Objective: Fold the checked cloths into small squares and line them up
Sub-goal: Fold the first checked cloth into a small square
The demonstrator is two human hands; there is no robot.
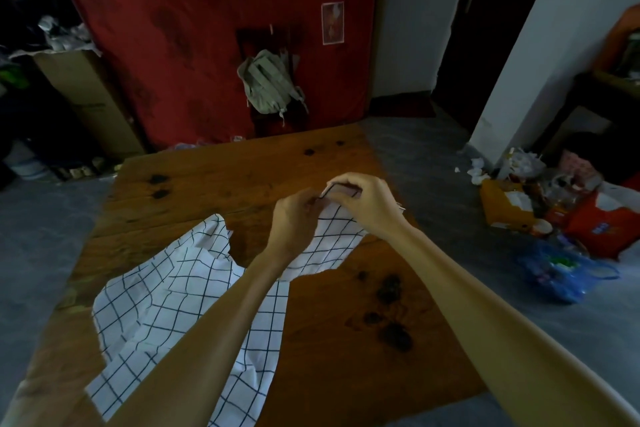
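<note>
- While I watch through the head camera, both bare hands meet over the far part of a wooden table.
- My view shows the left hand with its fingers curled, pinching the raised corner of a white checked cloth.
- I see the right hand just beside it, fingers bent round the same corner.
- From that lifted corner the cloth trails back towards the near left edge and lies rumpled and unfolded on the table.
- Beyond the table I make out a pale backpack against a red hanging.
</note>
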